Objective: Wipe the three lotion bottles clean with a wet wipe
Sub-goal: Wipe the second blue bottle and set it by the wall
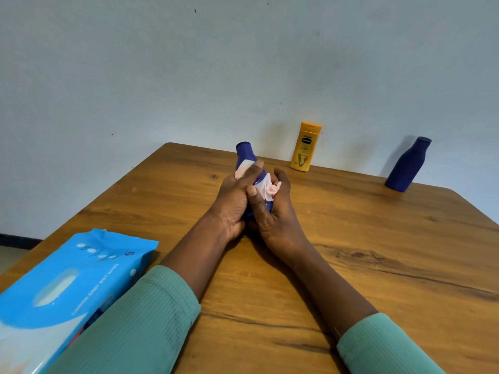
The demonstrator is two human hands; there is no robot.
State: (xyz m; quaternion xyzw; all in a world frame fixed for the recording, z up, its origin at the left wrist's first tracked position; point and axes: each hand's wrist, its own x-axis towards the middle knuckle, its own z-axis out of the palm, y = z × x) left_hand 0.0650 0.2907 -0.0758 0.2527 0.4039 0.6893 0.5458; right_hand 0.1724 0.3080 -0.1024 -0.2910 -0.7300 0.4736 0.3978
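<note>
Blue bottle (244, 153), tilted: both hands, left (233, 201) and right (272, 211), clamped around it with wet wipe (266, 188). Risk: damp plastic slipping onto worktop (351, 238).

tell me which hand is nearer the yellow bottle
Right. The right hand sits just in front of the yellow bottle; the left hand is farther off to its left.

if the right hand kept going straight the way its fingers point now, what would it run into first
The right hand already wraps the blue bottle and wet wipe. Pushed on toward the wall, it would probably meet the yellow bottle first, though depth is hard to judge.
</note>
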